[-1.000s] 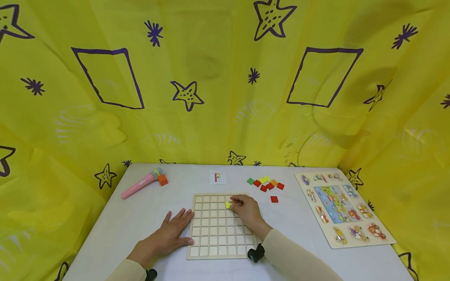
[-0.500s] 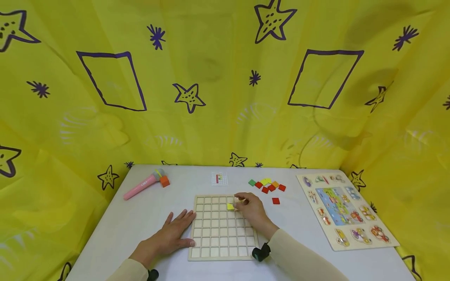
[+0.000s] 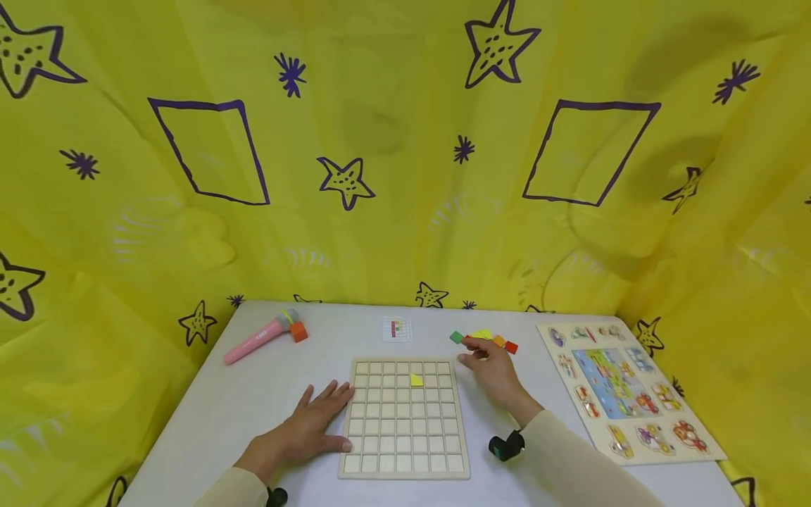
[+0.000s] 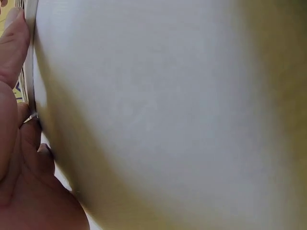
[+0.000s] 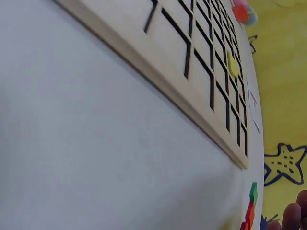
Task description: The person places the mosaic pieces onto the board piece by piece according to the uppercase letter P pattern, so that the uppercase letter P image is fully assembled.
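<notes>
A wooden grid board (image 3: pixel 405 474) lies on the table with one yellow tile (image 3: pixel 415 381) in a cell of its second row from the back; the tile's upper right corner appears cut away. My left hand (image 3: pixel 308 426) rests spread beside the board, fingertips and thumb touching its left edge. My right hand (image 3: pixel 496 373), off the board's right side, hovers at the cluster of loose tiles with loosely bent fingers and nothing visible in them. A green tile (image 3: pixel 456 337), a red tile (image 3: pixel 511 348) and a yellow tile (image 3: pixel 484 334) show around it; others are hidden behind the hand.
A small printed pattern card (image 3: pixel 397 329) lies behind the board. At the back left are a pink toy microphone (image 3: pixel 256 339) and an orange block (image 3: pixel 299 332). A wooden picture puzzle (image 3: pixel 624 394) occupies the table's right side. Yellow curtains surround the table.
My right hand has let go of the yellow tile on the board and moved right to the loose tiles. My left hand stays at the board's edge.
</notes>
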Demonstrator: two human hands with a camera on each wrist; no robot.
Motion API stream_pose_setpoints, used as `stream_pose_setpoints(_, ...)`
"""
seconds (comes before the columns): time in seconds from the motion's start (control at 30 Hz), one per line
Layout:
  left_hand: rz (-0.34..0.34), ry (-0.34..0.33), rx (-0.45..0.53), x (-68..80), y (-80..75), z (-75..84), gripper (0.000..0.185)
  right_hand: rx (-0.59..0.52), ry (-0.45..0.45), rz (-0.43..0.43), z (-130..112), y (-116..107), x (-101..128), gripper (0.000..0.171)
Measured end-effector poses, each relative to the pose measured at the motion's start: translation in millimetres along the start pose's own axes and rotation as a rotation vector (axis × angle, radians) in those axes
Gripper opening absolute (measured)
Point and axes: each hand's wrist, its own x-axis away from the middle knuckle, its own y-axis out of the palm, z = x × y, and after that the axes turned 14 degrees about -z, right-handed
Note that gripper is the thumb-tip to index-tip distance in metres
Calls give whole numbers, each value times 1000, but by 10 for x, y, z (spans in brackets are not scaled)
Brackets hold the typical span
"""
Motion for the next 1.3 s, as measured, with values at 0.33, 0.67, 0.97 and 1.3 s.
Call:
stream_pose_setpoints(0.33,15,20,24,3,25,-19,102,45,38,6,180,-611,-154,45)
stream_pose_setpoints(0.67,22,25,25,8,35,-41,102,113,130,-37,412,-859,-295,48)
stream_pose_setpoints(0.97,8,-14,23,3,32,-9,104,111,172,-55,569,-808,-386,45)
stream_pose_setpoints(1.3,6,-23,28,-6,29,-7,104,222,204,-51,569,-758,-429,42)
